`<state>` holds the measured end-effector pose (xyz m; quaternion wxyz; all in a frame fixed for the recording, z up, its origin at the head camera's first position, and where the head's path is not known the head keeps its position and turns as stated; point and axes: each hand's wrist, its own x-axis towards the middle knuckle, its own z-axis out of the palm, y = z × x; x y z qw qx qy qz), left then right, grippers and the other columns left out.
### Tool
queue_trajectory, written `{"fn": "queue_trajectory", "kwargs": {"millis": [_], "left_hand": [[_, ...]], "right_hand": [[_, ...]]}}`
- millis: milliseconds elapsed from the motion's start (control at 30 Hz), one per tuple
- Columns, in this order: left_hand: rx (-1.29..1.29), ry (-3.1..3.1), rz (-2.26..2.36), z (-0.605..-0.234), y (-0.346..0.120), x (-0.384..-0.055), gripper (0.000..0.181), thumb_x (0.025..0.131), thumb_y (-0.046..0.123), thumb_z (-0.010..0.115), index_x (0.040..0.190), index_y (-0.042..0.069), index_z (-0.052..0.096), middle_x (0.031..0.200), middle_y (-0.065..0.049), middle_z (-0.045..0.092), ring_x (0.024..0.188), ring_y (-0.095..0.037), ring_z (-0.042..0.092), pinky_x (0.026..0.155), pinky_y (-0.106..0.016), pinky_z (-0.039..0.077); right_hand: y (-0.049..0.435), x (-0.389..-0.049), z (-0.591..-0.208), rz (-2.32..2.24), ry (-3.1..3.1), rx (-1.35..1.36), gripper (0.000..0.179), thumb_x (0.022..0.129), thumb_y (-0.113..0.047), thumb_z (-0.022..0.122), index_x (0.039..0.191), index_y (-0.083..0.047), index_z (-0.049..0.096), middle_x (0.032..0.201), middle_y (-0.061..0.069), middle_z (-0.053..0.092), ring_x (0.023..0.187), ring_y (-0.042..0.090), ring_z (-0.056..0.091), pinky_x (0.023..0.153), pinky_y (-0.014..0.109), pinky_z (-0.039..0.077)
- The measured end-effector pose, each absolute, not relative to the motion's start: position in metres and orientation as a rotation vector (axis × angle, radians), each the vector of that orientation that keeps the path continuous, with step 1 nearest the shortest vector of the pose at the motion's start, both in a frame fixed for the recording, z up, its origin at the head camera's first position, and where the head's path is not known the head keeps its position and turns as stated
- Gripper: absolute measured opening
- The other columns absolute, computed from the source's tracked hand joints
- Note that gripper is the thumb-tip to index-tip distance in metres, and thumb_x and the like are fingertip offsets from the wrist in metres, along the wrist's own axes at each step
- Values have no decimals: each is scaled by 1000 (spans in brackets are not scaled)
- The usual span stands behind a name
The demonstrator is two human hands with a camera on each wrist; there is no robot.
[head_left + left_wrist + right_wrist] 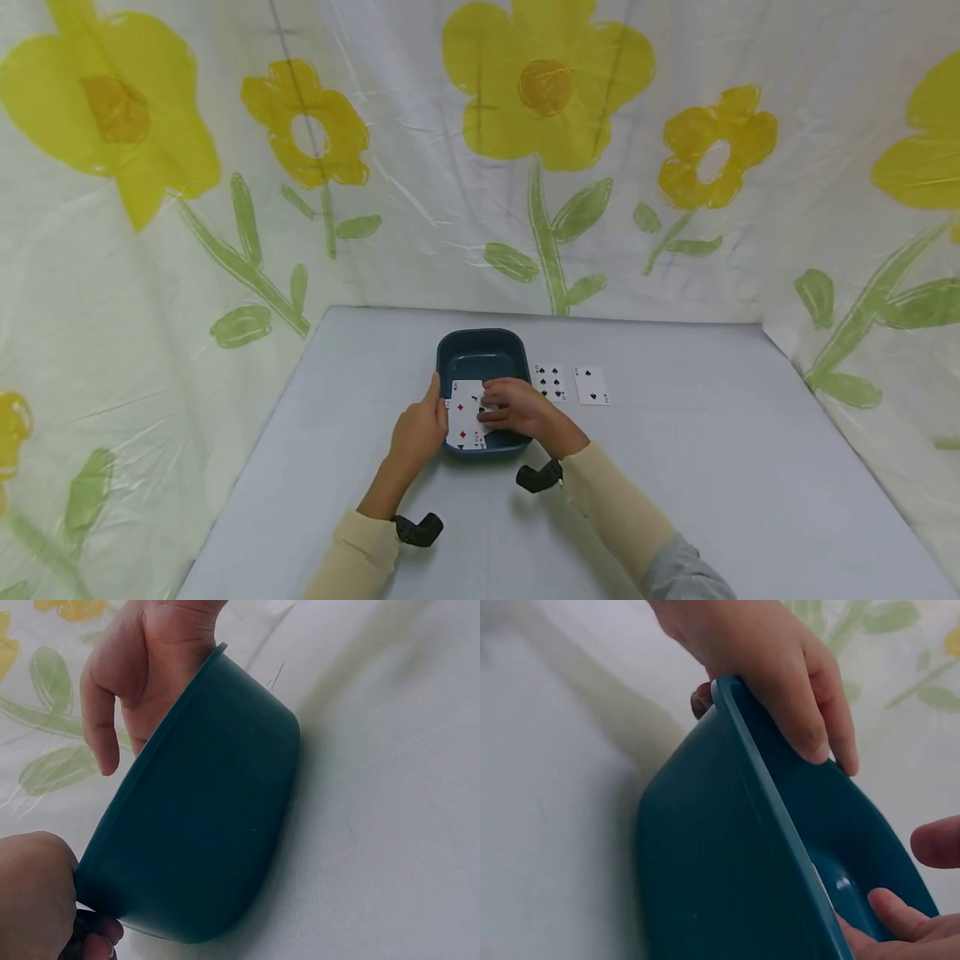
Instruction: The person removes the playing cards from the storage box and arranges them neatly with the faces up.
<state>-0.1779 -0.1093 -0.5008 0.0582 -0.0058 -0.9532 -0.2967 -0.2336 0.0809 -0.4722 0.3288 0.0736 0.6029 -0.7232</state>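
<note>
The diamond card [465,421] points to twelve o'clock; the right hand [525,407], loose, not pinching, is at three; the left hand [420,425] grips the tub [483,335] at nine.

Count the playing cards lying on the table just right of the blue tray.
2: one six-spade card close beside the tray, one two-spade card farther right. Others may be hidden by the right hand.

overlapping cards [461,419] — partly out of sight
</note>
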Motion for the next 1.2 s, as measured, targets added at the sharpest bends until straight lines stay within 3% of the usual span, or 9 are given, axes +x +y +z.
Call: {"fn": "queue_trajectory", "kwargs": {"millis": [167,333,433,633,900,1033,1200], "left_hand": [[-9,-2892,-927,-501,-111,-177,55,105,19,50,154,0,35,55,-1,42,45,-15,39,48,-29,33],[2,-2885,-924,-502,-111,-179,55,105,18,51,154,1,35,55,-1,41,45,-15,39,48,-29,33],[-6,-2880,-931,-502,-110,-179,55,104,18,50,154,1,36,55,-1,41,45,-15,38,48,-29,32],[-14,-2883,-938,-502,-110,-178,54,104,18,51,154,0,36,53,0,41,44,-14,38,47,-28,33],[-24,-2867,-937,-500,-111,-179,54,105,17,51,153,-1,36,54,0,41,44,-14,38,47,-29,33],[-16,-2870,-935,-501,-112,-178,54,105,18,50,153,-2,36,54,0,42,44,-14,39,47,-29,34],[-30,-2860,-924,-504,-111,-178,54,104,18,50,153,-2,37,53,0,41,43,-14,38,46,-29,33]], "right_hand": [[77,-234,-475,-1901,1595,227,44,102,-6,51,144,5,42,137,27,50,118,41,58,98,49,46],[73,-234,-478,-1807,1713,111,38,99,-4,55,135,6,51,114,19,62,87,23,59,83,36,49],[70,-233,-481,-1767,1796,76,33,97,-4,59,128,6,57,107,16,64,78,19,55,76,33,49],[66,-228,-490,-1612,1983,-94,24,92,-4,65,115,2,65,106,14,66,83,21,62,77,34,53],[59,-226,-495,-1477,2286,-260,13,81,-1,77,91,-2,69,79,5,64,66,16,58,60,29,50],[58,-224,-495,-1458,2378,-231,19,81,-1,79,91,-3,63,77,6,62,65,17,56,58,28,48],[59,-219,-494,-1519,2385,-125,26,84,1,76,101,-3,57,84,9,61,72,20,58,62,30,50]]}}
